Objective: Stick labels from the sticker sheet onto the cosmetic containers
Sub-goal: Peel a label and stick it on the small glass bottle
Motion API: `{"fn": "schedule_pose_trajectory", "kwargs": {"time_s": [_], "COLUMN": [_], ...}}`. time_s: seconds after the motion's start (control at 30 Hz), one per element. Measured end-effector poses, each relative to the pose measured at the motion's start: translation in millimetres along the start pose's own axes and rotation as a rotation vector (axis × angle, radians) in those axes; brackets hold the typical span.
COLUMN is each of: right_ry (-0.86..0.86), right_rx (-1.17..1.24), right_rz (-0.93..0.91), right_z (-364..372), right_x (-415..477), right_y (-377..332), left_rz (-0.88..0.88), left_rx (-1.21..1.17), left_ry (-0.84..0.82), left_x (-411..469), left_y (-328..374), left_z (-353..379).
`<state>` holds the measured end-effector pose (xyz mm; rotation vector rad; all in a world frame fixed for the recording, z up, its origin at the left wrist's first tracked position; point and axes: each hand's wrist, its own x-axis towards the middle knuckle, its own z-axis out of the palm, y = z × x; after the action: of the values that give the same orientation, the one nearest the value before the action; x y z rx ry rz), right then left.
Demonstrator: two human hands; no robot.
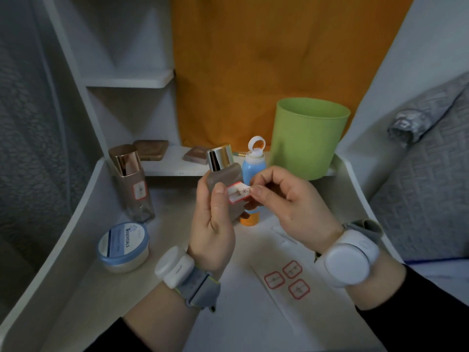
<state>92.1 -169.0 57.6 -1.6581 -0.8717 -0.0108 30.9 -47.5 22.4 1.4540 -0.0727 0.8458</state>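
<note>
- Pinching a red-edged label [238, 194] by its right edge with the right hand [286, 204], thumb and forefinger closed on it, other fingers curled in.
- Gripping a frosted bottle [223, 177] in the left hand [213, 224], fingers wrapped round the body, thumb up front touching the label's left edge.
- Holding that label right against the bottle's front, up off the bench [228, 313]; can't tell how much of it is stuck down.
- Got a shiny gold cap [220, 157] on top of the bottle.
- Got a blue tube [252, 168] with an orange base standing just behind the hands, white flip lid open.
- Got the sticker sheet [291, 278] lying flat on the bench by the right wrist, with three red-edged stickers on it.
- Off to the left, got a tall clear bottle [134, 184] wearing the same kind of sticker, plus a round jar [124, 247] nearer in.
- At the back, got a green cup [307, 138] beside the tube and two compacts [151, 149] on the low shelf [167, 166].
</note>
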Motion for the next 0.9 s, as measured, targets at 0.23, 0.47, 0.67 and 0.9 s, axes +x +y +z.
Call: {"fn": "schedule_pose_trajectory", "kwargs": {"time_s": [0.23, 0.47, 0.67, 0.9], "right_ry": [0.225, 0.315, 0.226, 0.181], "right_rx": [0.044, -0.029, 0.015, -0.073], "right_rz": [0.075, 0.055, 0.159, 0.192], "right_z": [-31, -70, -76, -76], "right_x": [12, 36, 31, 28], "right_y": [-14, -34, -32, -29], "left_rz": [-0.068, -0.096, -0.274, -0.397], "left_rx": [0.017, -0.013, -0.261, -0.364], "left_ry": [0.1, 0.05, -0.003, -0.112], "left_x": [5, 5, 12, 12], "left_y": [6, 14, 33, 46], "left_z": [10, 28, 32, 41]}}
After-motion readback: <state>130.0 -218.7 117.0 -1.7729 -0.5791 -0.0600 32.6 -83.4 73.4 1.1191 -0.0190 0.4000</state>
